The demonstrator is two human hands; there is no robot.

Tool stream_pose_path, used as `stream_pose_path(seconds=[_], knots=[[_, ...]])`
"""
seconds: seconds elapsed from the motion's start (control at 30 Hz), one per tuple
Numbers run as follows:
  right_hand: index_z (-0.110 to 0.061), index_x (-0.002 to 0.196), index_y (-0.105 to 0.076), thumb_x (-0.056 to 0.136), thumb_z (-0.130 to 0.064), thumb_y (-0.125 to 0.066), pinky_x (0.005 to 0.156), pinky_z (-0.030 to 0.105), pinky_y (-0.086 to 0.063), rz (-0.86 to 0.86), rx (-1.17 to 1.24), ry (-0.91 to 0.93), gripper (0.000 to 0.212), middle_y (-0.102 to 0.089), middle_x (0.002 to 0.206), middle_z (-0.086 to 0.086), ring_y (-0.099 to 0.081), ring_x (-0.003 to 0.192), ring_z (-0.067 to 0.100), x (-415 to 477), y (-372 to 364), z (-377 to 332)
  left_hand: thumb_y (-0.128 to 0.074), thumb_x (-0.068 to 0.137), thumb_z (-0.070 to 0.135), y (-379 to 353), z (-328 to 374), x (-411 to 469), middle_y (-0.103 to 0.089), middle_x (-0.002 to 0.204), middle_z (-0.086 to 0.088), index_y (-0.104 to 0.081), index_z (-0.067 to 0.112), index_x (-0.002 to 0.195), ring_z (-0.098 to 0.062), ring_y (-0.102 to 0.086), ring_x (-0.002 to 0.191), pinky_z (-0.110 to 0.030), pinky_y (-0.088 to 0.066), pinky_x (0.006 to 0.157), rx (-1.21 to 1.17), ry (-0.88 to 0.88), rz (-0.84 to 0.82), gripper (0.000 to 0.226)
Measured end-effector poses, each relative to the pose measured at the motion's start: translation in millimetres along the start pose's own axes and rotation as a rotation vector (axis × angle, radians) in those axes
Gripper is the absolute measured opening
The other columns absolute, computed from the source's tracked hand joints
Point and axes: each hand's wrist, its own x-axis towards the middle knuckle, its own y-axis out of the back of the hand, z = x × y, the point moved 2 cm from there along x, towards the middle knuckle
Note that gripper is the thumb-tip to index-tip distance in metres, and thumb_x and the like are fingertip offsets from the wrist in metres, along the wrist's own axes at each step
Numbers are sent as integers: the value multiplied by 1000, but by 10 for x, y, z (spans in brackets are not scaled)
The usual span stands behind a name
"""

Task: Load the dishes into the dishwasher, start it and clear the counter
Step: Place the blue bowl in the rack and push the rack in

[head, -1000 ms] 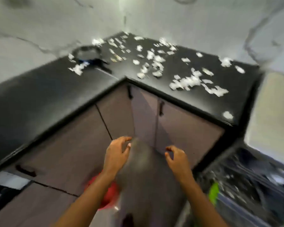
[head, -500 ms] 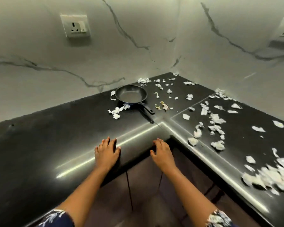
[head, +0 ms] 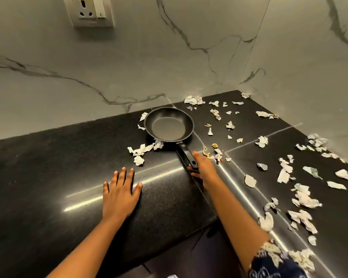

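A small black frying pan (head: 168, 124) sits empty on the black corner counter (head: 48, 167), its handle (head: 186, 156) pointing toward me. My right hand (head: 204, 167) is at the end of that handle, fingers curling around it. My left hand (head: 120, 192) lies flat on the counter with fingers spread, to the left of the handle and apart from it. The dishwasher is out of view.
Torn white paper scraps (head: 301, 197) litter the right counter and the corner behind the pan; a few lie by the pan's left side (head: 141, 151). Marble walls meet behind the corner. A wall socket (head: 89, 11) is at the upper left. Dark cabinet fronts (head: 199, 257) show below the edge.
The view rose from the cabinets and dishwasher to the counter. My right hand moved forward from the counter edge to the pan handle. My left hand slid forward and flattened.
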Motion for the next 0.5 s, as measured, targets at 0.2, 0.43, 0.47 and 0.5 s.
stream_pose_path(seconds=[0.2,0.43,0.47,0.5], knots=[[-10,88,-62,93,-27,-56,40,15,-47,-299,57,-227,19,-67,60,-1,-58,42,4,151,-155,-245,-23,96,58,15,3,-14,-8,160,6,-11,33,151,-18,-4,147,-47,-5,117,-3,5,-10,62],[-13,76,-49,93,-12,-55,35,16,-31,-207,88,108,18,-46,60,2,-37,36,4,-292,-201,-214,-26,95,58,61,2,-34,-11,160,4,-15,32,151,-19,-5,147,-47,-6,116,-51,-7,-18,63],[-13,78,-51,93,-13,-55,37,17,-33,-187,65,163,15,-49,60,2,-40,38,5,-441,-136,-172,-28,95,58,71,3,-31,-11,160,4,-17,31,151,-19,-5,147,-48,-6,116,-68,-12,-19,63],[-12,82,-53,94,-13,-55,39,17,-35,-164,37,218,11,-52,61,3,-44,39,6,-594,-65,-133,-31,95,57,72,-5,-10,-13,160,3,-20,30,150,-19,-6,147,-48,-6,116,-88,-10,-29,63]])
